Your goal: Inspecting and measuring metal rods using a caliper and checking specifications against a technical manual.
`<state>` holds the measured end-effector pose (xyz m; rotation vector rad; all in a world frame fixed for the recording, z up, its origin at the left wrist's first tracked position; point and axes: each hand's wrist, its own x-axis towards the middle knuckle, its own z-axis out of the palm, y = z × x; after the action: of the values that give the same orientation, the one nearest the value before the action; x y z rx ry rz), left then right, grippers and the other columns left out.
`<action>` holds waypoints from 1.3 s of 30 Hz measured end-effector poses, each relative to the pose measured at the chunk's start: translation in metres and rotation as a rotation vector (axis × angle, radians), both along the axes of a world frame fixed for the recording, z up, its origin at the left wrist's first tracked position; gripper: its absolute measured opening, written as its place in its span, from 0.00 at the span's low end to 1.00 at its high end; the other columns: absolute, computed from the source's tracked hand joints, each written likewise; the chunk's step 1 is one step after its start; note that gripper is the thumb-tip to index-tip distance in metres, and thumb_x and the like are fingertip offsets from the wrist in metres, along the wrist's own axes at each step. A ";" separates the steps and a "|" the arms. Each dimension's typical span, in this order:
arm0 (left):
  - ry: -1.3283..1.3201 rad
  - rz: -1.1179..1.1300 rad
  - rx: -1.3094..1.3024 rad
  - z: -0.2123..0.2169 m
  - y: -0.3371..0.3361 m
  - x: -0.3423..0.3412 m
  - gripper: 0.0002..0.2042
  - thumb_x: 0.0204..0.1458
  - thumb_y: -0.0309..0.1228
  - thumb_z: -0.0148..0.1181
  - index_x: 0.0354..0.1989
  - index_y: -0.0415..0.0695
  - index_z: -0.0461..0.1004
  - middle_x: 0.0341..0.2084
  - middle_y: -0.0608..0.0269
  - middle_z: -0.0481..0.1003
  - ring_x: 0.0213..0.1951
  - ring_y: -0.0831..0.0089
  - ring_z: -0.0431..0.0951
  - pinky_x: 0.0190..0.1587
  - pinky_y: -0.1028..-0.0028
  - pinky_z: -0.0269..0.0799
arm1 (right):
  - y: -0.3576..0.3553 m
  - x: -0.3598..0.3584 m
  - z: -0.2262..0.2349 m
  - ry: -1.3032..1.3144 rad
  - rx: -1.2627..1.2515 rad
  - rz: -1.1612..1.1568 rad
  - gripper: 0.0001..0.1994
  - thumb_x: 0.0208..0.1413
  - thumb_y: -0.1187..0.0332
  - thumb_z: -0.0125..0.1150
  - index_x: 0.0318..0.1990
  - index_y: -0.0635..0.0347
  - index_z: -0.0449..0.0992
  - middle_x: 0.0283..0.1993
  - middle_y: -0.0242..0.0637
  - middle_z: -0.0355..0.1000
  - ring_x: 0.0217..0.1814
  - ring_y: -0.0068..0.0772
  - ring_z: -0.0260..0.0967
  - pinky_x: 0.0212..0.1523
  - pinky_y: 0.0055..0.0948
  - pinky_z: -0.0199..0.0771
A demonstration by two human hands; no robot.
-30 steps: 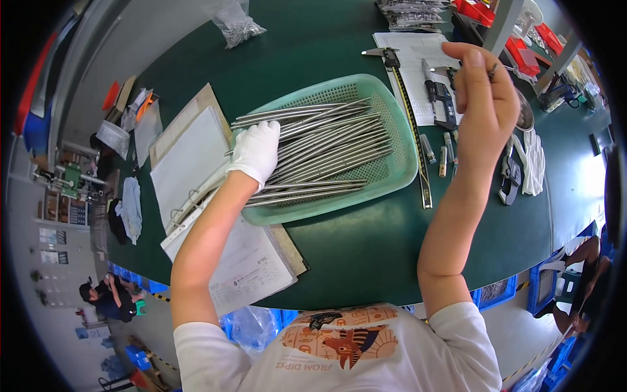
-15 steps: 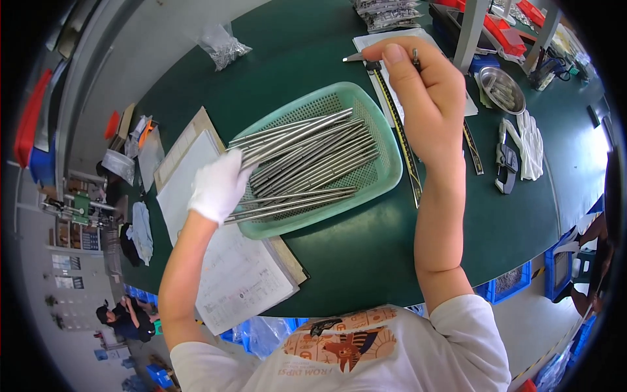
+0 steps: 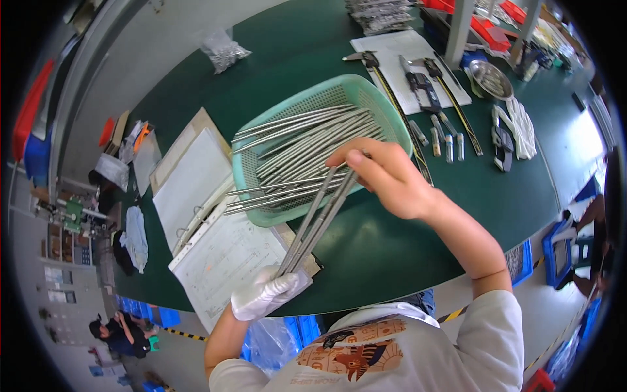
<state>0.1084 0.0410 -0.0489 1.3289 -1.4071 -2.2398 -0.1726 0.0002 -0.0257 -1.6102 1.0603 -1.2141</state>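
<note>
From the head camera, looking down: the person holds a few long metal rods between both hands. The left hand, in a white glove, is closed around the bottom ends near the table edge. The bare right hand pinches the top ends over the green basket. Many more rods lie in that basket, so it looks like most are not picked up yet. An open binder sits beside it.
</note>
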 end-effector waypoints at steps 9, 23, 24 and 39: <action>0.079 -0.253 0.146 -0.009 -0.022 -0.019 0.17 0.52 0.44 0.53 0.27 0.41 0.65 0.16 0.73 0.57 0.19 0.83 0.54 0.21 0.82 0.48 | 0.041 -0.011 -0.053 -0.628 0.133 -0.024 0.18 0.57 0.62 0.38 0.43 0.67 0.68 0.18 0.26 0.58 0.17 0.13 0.48 0.17 0.14 0.45; 0.037 -0.209 0.199 -0.010 -0.020 -0.017 0.15 0.53 0.42 0.52 0.31 0.40 0.65 0.17 0.73 0.59 0.18 0.85 0.55 0.19 0.85 0.49 | 0.047 -0.009 -0.054 -0.632 0.100 -0.089 0.13 0.57 0.68 0.43 0.42 0.67 0.70 0.16 0.17 0.50 0.18 0.09 0.41 0.19 0.16 0.42; 0.039 -0.211 0.204 -0.009 -0.019 -0.018 0.15 0.53 0.42 0.52 0.31 0.40 0.65 0.17 0.73 0.59 0.18 0.85 0.55 0.19 0.85 0.49 | 0.047 -0.010 -0.055 -0.629 0.101 -0.082 0.13 0.56 0.68 0.43 0.42 0.67 0.70 0.16 0.17 0.50 0.18 0.09 0.41 0.19 0.16 0.42; -0.112 -0.130 0.222 0.000 -0.016 -0.027 0.12 0.51 0.38 0.56 0.30 0.41 0.65 0.18 0.72 0.61 0.19 0.85 0.58 0.21 0.85 0.52 | 0.045 -0.016 -0.056 -0.444 0.124 -0.203 0.19 0.55 0.64 0.41 0.40 0.74 0.71 0.12 0.24 0.55 0.15 0.10 0.46 0.16 0.14 0.46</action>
<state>0.0818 0.0250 -0.0489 1.4917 -1.3480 -2.5047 -0.1882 0.0450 -0.0822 -1.0868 1.0002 -1.5206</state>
